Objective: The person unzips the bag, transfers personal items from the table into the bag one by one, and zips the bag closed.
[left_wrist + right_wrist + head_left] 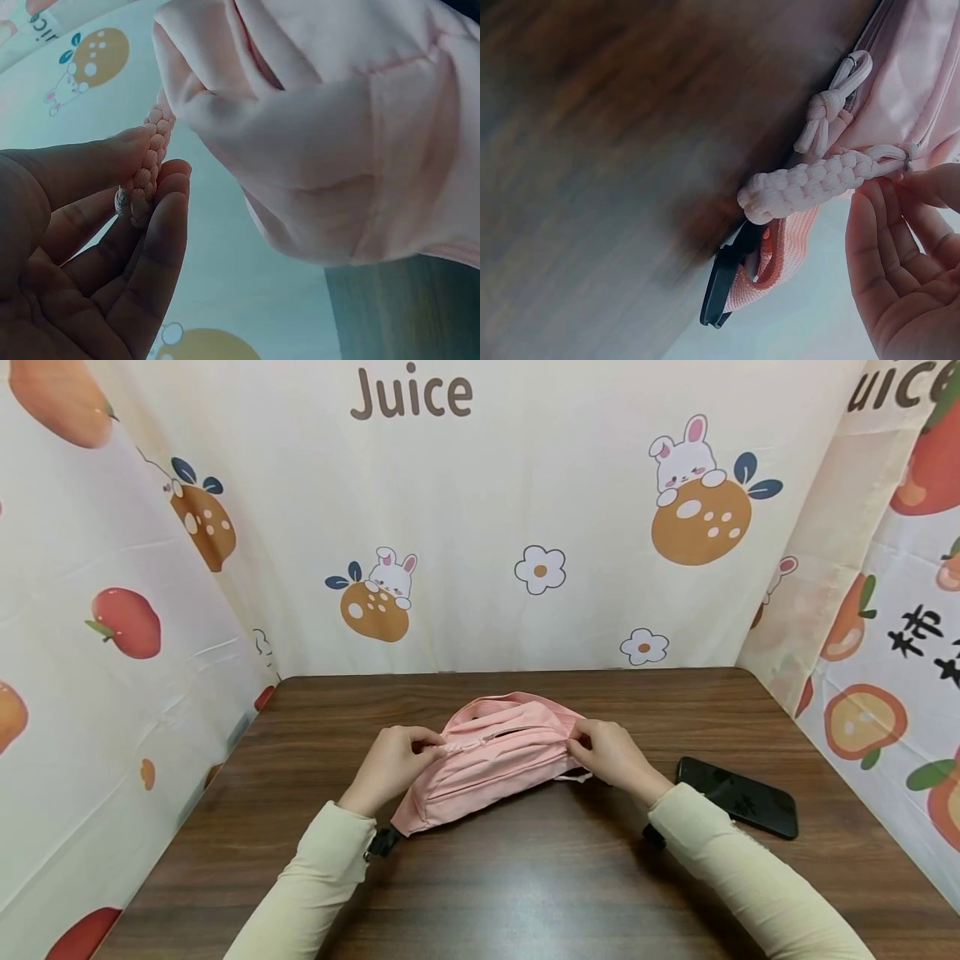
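A pink waist bag (487, 781) lies on the table with a narrow dark slit along its upper zipper. My left hand (393, 766) is at the bag's upper left side. Between thumb and fingers it pinches a braided cord zipper pull (152, 146), which is drawn out from the fabric. At the bag's right end, my right hand (611, 754) pinches the pink fabric beside a zipper end. Close to those fingers (870, 240), another braided pull (810, 184) hangs from its zipper, and a knotted cord pull (825, 109) hangs nearby.
A black phone (738, 797) lies on the brown wooden table (510, 893), right of the right forearm. Black buckle parts (384, 841) lie by the left cuff, with another buckle (721, 285) on pink webbing at the right. Printed curtains (480, 510) surround the table.
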Motion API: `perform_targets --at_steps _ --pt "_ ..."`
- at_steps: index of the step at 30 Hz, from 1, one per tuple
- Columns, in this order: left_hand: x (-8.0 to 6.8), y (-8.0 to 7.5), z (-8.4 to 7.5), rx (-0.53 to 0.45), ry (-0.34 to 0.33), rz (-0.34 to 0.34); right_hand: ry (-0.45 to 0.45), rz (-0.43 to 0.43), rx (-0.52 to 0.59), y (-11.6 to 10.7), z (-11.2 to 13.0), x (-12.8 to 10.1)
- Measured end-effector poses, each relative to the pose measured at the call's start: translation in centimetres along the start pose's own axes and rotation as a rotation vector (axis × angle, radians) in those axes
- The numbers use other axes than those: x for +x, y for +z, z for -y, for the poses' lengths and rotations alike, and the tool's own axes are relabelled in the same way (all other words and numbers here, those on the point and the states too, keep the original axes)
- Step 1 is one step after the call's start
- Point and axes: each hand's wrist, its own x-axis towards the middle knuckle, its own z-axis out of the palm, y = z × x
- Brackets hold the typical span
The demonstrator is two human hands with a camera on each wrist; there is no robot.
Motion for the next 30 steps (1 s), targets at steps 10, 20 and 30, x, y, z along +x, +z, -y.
perform_targets --at_steps 10,20,30 --pt "-1.0 -0.7 1.4 0.039 -0.004 0.005 -0.008 -0.001 -0.003 0.1 -0.3 -0.1" --pt "-2.0 -1.3 2.8 0.086 -0.004 0.018 -0.011 0.003 0.003 0.0 -0.3 -0.1" --pt "-2.9 -1.8 4.0 0.109 -0.032 0.051 0.001 0.018 0.006 0.0 -0.2 0.0"
